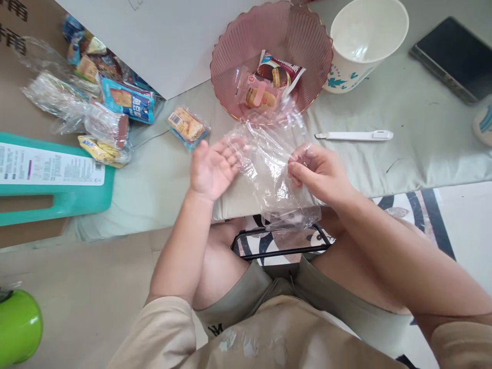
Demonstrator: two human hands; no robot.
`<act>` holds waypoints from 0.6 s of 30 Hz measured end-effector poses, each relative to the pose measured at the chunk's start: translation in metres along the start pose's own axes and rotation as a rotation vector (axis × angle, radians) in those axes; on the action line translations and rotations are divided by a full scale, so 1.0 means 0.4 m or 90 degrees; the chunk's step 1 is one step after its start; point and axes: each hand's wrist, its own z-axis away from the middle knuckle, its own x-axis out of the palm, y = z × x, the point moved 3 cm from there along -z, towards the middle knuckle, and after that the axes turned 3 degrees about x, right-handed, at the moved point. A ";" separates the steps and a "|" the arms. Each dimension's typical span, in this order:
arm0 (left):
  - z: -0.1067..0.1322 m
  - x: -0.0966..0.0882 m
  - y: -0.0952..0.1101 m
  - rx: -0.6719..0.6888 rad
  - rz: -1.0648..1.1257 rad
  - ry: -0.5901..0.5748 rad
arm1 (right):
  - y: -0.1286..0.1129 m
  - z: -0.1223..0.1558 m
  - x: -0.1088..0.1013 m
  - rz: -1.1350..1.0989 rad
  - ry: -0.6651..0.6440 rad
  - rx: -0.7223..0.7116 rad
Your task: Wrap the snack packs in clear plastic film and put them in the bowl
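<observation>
A crinkled clear plastic bag (269,174) hangs over the table's front edge, its upper part touching the pink bowl. My right hand (319,171) pinches the bag's right side between thumb and fingers. Palm up, my left hand (217,166) is open at the bag's left side, its loosely curled fingertips against the film. The ribbed pink bowl (230,56), gold at the rim, holds a dark-red snack packet (279,72) and a pink-wrapped snack (261,97). A small wrapped pastry (187,125) lies just beyond my left hand.
A white utility knife (353,136) lies right of my right hand. Behind it stand a white paper bucket (365,36) and a black phone (457,56). Several wrapped snacks (128,100) spill at the left, near a green jug (84,200). A green bin (19,325) is at lower left.
</observation>
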 end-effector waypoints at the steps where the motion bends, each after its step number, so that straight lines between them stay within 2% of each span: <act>1: 0.013 0.028 -0.017 -0.028 0.019 -0.047 | -0.001 0.001 0.003 -0.008 0.015 -0.003; 3: 0.041 0.082 -0.048 -0.075 0.042 -0.123 | -0.004 0.004 0.006 0.035 0.062 -0.023; 6: 0.066 0.136 -0.080 -0.099 0.064 -0.152 | -0.005 0.010 0.005 0.158 0.150 -0.061; 9: 0.067 0.156 -0.100 -0.108 0.051 -0.127 | -0.005 0.016 0.005 0.228 0.219 -0.083; 13: 0.049 0.146 -0.111 -0.118 -0.081 -0.039 | -0.004 0.020 0.000 0.226 0.256 -0.088; 16: 0.032 0.127 -0.101 -0.102 -0.166 -0.013 | 0.003 0.016 -0.010 0.156 0.221 -0.074; 18: 0.023 0.113 -0.089 -0.075 -0.179 -0.010 | 0.014 0.008 -0.010 0.084 0.101 -0.023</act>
